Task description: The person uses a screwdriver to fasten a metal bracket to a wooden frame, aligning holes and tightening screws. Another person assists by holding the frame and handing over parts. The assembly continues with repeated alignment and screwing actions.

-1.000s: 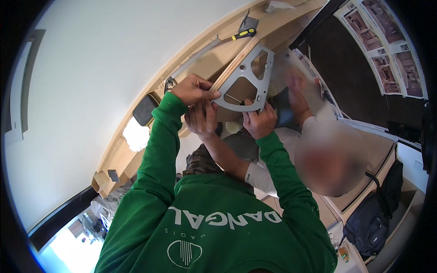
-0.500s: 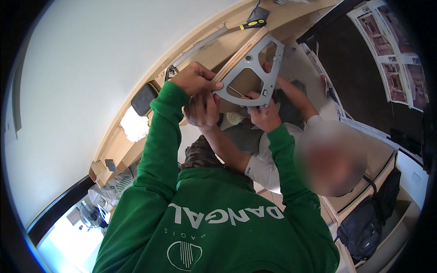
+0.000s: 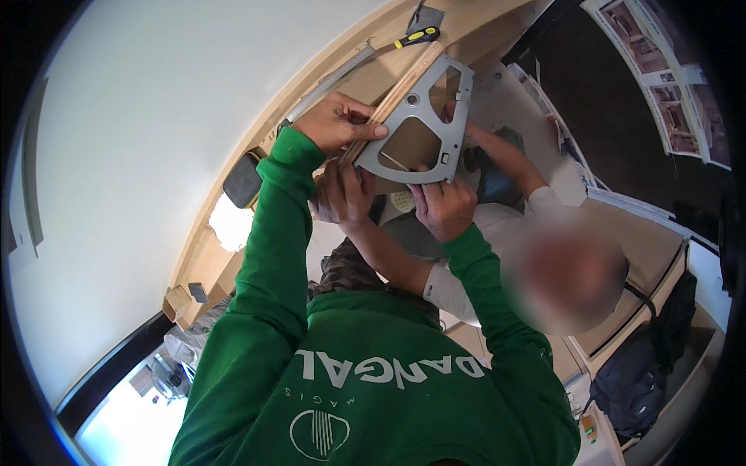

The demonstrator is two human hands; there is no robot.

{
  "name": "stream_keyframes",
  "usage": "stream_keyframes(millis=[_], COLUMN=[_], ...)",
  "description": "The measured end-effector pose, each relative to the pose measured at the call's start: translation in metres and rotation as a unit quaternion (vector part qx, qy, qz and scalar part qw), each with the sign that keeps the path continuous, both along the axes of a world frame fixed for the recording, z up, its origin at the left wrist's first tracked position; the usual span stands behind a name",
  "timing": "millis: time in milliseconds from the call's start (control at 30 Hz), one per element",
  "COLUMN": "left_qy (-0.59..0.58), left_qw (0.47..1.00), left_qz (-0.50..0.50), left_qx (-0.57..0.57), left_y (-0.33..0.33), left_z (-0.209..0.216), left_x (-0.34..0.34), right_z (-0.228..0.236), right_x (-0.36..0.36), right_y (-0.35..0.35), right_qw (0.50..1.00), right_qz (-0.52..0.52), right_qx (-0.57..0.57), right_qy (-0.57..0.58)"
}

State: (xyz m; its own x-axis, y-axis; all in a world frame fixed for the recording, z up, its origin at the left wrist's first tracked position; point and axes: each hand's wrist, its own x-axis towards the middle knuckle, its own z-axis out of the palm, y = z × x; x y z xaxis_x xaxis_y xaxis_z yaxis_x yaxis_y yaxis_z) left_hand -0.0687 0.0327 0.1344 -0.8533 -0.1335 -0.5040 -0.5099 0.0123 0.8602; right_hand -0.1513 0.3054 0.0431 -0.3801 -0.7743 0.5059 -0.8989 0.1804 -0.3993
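A grey fan-shaped metal plate (image 3: pixel 406 120) with large cut-outs is held up in front of me, lying along the edge of a wooden board (image 3: pixel 409 81). My left hand (image 3: pixel 330 124) pinches the plate's left corner and the board edge, thumb on top of the metal. At the plate's lower rim, my right hand (image 3: pixel 447 208) grips with bent fingers; their tips are partly hidden. A co-worker's hand (image 3: pixel 343 190) holds the board from below, just under my left hand. Through a cut-out, part of the co-worker's other hand (image 3: pixel 449 113) shows behind the plate.
The co-worker (image 3: pixel 458 295) crouches close on the right. Along the wooden ledge (image 3: pixel 466 39) lie a saw-like tool with a yellow and black handle (image 3: pixel 418 36) and a dark case (image 3: pixel 243 179). A black backpack (image 3: pixel 641 373) stands at lower right; printed sheets (image 3: pixel 672 93) hang at upper right.
The plate and board appear slightly further left in view. My right hand has slid a little down and left along the plate's rim. My left hand keeps its hold.
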Motion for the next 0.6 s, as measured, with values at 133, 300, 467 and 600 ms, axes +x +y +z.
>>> stream_keyframes(millis=[133,300,467,600], left_qy=[-0.003,-0.044,-0.016,-0.033], left_qw=[1.0,0.996,0.995,0.991], left_qz=[0.03,0.001,0.027,-0.002], left_qx=[-0.009,-0.081,-0.093,-0.128], left_y=[0.001,-0.002,-0.002,-0.004], left_z=[-0.006,-0.009,-0.01,-0.008], left_x=[0.002,-0.002,-0.002,-0.001], right_z=[-0.006,-0.011,-0.002,-0.004], right_x=[-0.011,-0.018,-0.005,0.004], right_y=[-0.006,-0.01,-0.014,-0.016], right_qw=[0.998,0.992,0.972,0.951], right_qz=[0.061,0.076,0.077,0.085], right_qx=[-0.004,0.011,-0.014,-0.037], right_qy=[-0.033,-0.1,-0.223,-0.294])
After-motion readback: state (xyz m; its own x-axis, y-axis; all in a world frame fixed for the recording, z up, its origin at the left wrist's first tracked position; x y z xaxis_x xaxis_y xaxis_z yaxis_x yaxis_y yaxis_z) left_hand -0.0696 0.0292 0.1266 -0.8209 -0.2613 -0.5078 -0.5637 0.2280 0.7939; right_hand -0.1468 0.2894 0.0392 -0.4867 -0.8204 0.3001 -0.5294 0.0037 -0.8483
